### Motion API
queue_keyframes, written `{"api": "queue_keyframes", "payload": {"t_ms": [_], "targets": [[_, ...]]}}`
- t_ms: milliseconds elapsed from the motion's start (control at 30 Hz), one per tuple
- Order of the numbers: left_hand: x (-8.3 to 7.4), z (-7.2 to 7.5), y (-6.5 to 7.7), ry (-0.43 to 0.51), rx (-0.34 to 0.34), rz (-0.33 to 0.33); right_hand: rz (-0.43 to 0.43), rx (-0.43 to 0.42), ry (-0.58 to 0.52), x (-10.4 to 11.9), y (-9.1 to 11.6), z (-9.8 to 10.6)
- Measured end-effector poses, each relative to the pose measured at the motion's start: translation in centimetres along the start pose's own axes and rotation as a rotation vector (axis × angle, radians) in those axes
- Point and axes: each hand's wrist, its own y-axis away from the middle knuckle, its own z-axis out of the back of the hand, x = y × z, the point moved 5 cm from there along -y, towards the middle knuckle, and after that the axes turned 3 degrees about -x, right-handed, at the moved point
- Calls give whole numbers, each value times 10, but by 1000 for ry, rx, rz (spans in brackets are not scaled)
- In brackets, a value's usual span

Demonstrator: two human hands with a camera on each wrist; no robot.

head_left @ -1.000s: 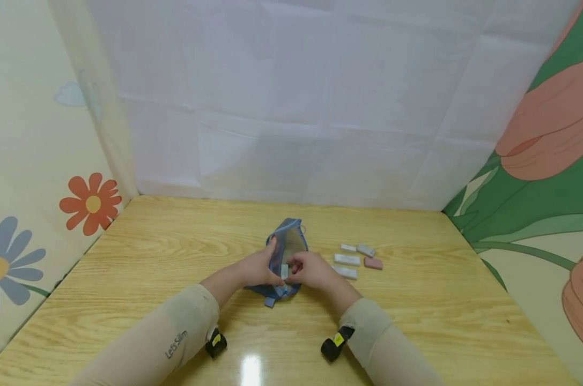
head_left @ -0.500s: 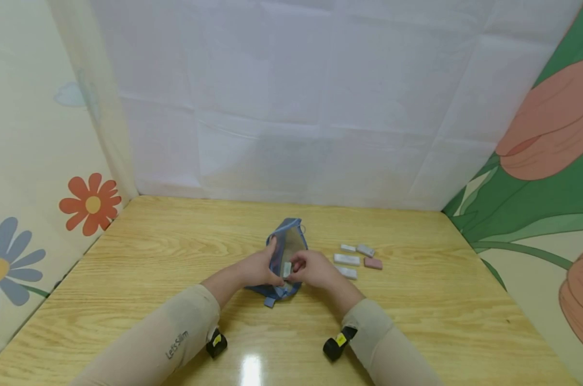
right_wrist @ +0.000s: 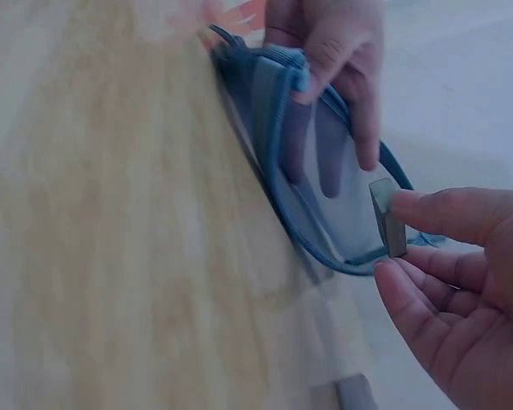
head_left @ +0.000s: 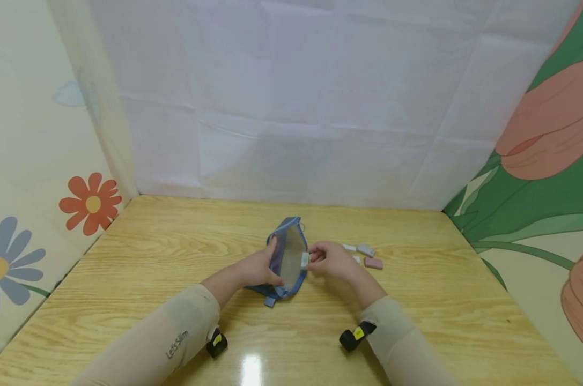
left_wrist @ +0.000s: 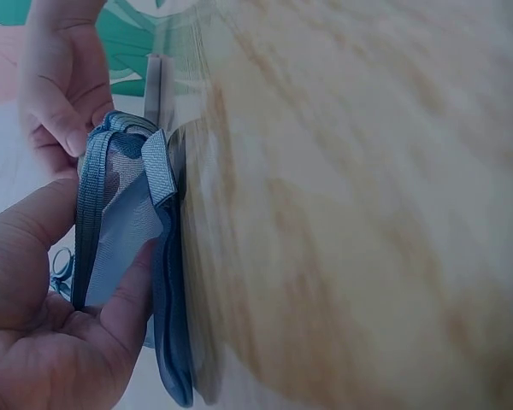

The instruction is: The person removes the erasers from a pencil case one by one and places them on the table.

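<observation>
A blue zippered mesh pouch [head_left: 291,244] stands on the table with its mouth spread wide. My left hand [head_left: 257,268] holds that mouth from the left, thumb and fingers apart at the rim; in the right wrist view several of its fingers [right_wrist: 329,162] show through or within the pouch. At the pouch's right edge my right hand [head_left: 334,265] pinches a small pale eraser [head_left: 304,260] between thumb and fingertips. The right wrist view shows this eraser [right_wrist: 389,218] as a flat, greenish slab standing on end, overlapping the far rim.
Right of the pouch lie a grey eraser [head_left: 366,250], a pink eraser [head_left: 374,262] and a small white one [head_left: 349,248]; others are partly behind my right hand. A white sheet [head_left: 291,134] hangs at the table's [head_left: 175,225] back edge, with painted panels either side.
My right hand has moved right with the eraser, from inside the pouch's mouth to its right edge. It now covers part of the erasers on the table. The left hand stays put.
</observation>
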Motion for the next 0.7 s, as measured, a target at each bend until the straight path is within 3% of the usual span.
{"api": "queue_keyframes", "payload": {"t_ms": [333, 700], "targets": [[2, 1, 0, 5, 9, 8, -42, -79, 20, -18, 14, 47], [0, 1, 1, 9, 16, 2, -135, -105, -15, -44, 32, 87]]}}
